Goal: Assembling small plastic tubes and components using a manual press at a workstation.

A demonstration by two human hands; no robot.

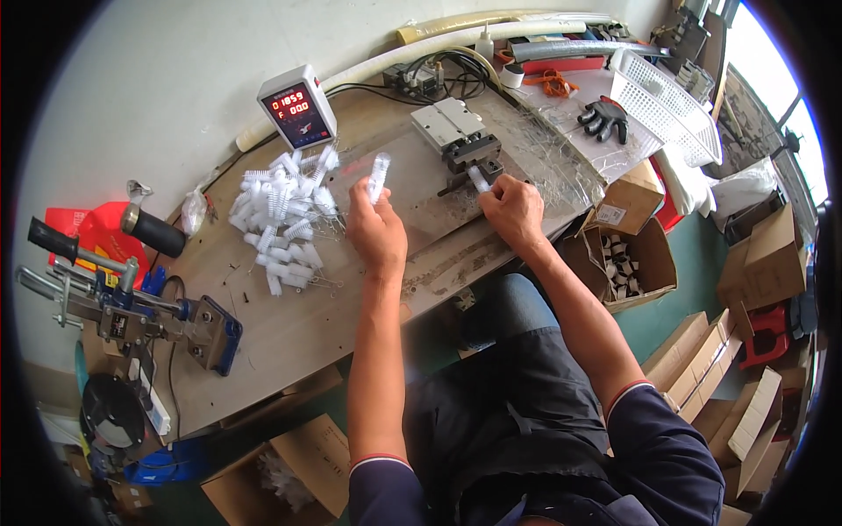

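My left hand (pixel 377 230) is closed around a small white bristle brush (pixel 379 171), which stands up out of the fist over the bench. A heap of similar brushes (pixel 285 206), some with thin wire ends showing, lies to its left. On the right, my right hand (pixel 511 210) is pinched at the front of a small clamping machine (pixel 460 136) with a pale metal top and dark jaws. Between its fingers and the jaws shows a white brush (pixel 479 179); its far end is hidden in the machine.
A counter box with red digits (pixel 298 110) stands behind the heap. At the left is a lever press (pixel 132 307). A black-and-grey glove (pixel 603 118) and white plastic basket (pixel 662 105) sit at the back right. Below the bench's right end, a carton (pixel 645 263) holds small pale pieces.
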